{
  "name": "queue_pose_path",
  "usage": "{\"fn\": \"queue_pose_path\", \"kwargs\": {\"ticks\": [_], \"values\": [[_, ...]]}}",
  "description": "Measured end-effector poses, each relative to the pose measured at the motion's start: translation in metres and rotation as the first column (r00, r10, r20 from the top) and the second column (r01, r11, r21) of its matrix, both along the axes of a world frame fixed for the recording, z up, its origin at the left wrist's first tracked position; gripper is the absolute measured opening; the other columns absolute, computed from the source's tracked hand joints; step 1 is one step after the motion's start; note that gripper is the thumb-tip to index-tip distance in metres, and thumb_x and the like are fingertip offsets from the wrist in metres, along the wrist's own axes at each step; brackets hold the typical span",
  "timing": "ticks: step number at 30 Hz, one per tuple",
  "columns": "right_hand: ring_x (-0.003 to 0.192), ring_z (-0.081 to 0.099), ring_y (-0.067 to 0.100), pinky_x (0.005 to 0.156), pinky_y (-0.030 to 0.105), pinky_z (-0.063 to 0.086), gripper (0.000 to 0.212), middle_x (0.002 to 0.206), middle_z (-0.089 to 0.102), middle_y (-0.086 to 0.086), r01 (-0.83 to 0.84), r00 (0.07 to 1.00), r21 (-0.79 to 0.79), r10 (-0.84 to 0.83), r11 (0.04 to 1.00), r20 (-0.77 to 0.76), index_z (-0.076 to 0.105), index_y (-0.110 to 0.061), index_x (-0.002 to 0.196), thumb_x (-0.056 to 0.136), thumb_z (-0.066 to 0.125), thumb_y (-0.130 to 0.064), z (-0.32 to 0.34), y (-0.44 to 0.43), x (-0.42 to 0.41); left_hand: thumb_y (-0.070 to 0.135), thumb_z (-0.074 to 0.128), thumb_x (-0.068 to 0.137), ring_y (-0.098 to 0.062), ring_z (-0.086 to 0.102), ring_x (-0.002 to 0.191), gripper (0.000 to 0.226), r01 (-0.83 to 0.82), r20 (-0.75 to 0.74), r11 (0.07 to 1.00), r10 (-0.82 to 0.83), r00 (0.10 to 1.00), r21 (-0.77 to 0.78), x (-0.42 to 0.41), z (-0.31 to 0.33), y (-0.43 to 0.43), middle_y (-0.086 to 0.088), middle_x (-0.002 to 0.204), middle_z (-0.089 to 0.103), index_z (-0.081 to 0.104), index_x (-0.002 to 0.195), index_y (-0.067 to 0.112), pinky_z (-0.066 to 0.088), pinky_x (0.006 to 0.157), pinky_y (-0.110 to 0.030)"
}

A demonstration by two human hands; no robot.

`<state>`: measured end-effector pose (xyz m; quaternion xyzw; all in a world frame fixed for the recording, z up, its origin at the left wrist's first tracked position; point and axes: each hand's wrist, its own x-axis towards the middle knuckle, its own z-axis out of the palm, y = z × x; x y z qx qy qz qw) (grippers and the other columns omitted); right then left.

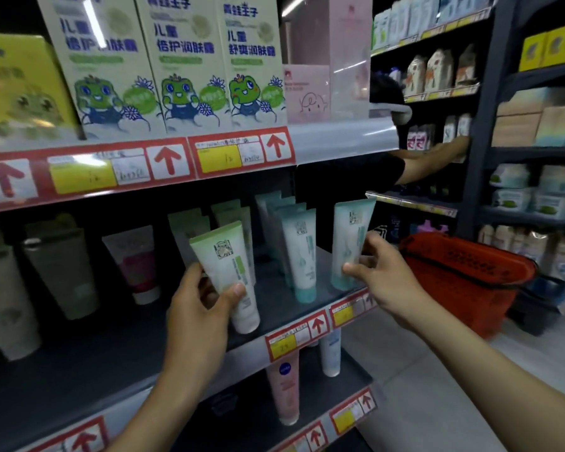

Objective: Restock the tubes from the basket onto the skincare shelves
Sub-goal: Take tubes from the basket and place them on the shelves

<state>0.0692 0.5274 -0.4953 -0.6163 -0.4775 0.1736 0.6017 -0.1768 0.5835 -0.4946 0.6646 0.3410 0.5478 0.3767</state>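
Tubes sit in both of your grips. Your left grip (pixel 203 308) wraps the lower half of a green-topped tube (pixel 224 256), thumb across its front and fingers curled behind. The crimped end stands clear above the grip, leaning a little to the left, and the white cap pokes out below it, near the front edge of the middle shelf (pixel 274 298). Whether that cap touches the shelf cannot be told. Your right grip (pixel 384 278) pinches a teal tube (pixel 351 236) low on its right edge, thumb in front and fingers at the side. That tube is upright, cap down, at the right-hand end of the same shelf, and most of its body lies left of and above the grip. Between the two held tubes a row of matching teal tubes (pixel 302 256) stands cap down on the shelf. More green tubes (pixel 190 226), blurred, stand behind the one in your left grip. Off to the right, beyond your right forearm, is the red basket (pixel 463 278), well apart from both held tubes. Frog-printed boxes (pixel 183 66) line the shelf above.
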Motion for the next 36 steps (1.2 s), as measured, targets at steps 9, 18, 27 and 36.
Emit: {"fn": "queue_pose_path", "kwargs": {"ticks": [9, 18, 27, 36], "values": [[0.095, 0.067, 0.013, 0.082, 0.035, 0.057, 0.039, 0.108, 0.068, -0.002, -0.001, 0.998, -0.141, 0.010, 0.990, 0.059, 0.050, -0.020, 0.129, 0.093, 0.058, -0.006, -0.020, 0.033, 0.023, 0.009, 0.067, 0.088, 0.008, 0.065, 0.090, 0.034, 0.003, 0.004, 0.999, -0.003, 1.000, -0.040, 0.002, -0.007, 0.019, 0.021, 0.098, 0.071, 0.060, 0.098, 0.041, 0.053, 0.080, -0.027], [0.106, 0.057, 0.015, 0.084, 0.022, 0.050, 0.072, 0.122, 0.055, -0.001, -0.016, 0.999, -0.202, 0.026, 0.979, 0.048, 0.026, -0.018, 0.148, 0.089, 0.066, -0.007, -0.008, 0.026, 0.013, 0.000, 0.066, 0.087, -0.006, 0.070, 0.091, 0.034, -0.018, 0.037, 0.996, 0.021, 0.999, -0.092, -0.020, -0.003, 0.035, 0.012, 0.097, 0.074, 0.062, 0.100, 0.032, 0.057, 0.086, -0.041], [0.083, 0.056, 0.006, 0.065, 0.014, 0.044, 0.029, 0.089, 0.054, -0.014, 0.082, 0.956, 0.248, -0.146, 0.965, 0.254, 0.048, -0.043, 0.100, 0.082, 0.059, -0.024, 0.009, -0.017, -0.099, 0.001, 0.069, 0.084, 0.011, 0.064, 0.084, 0.034, 0.011, -0.047, 0.995, -0.016, 0.999, -0.096, 0.006, -0.011, 0.046, 0.012, 0.098, 0.070, 0.062, 0.106, 0.026, 0.049, 0.067, -0.004], [0.081, 0.056, 0.005, 0.063, 0.012, 0.042, 0.026, 0.086, 0.056, -0.015, 0.026, 0.960, 0.066, -0.043, 0.997, 0.276, 0.055, -0.037, 0.095, 0.089, 0.060, -0.012, -0.016, -0.020, -0.107, 0.010, 0.070, 0.084, -0.012, 0.066, 0.091, 0.027, -0.084, -0.129, 0.991, 0.070, 0.989, -0.101, 0.043, -0.011, 0.068, 0.006, 0.097, 0.070, 0.062, 0.107, 0.022, 0.053, 0.081, -0.028]]}}
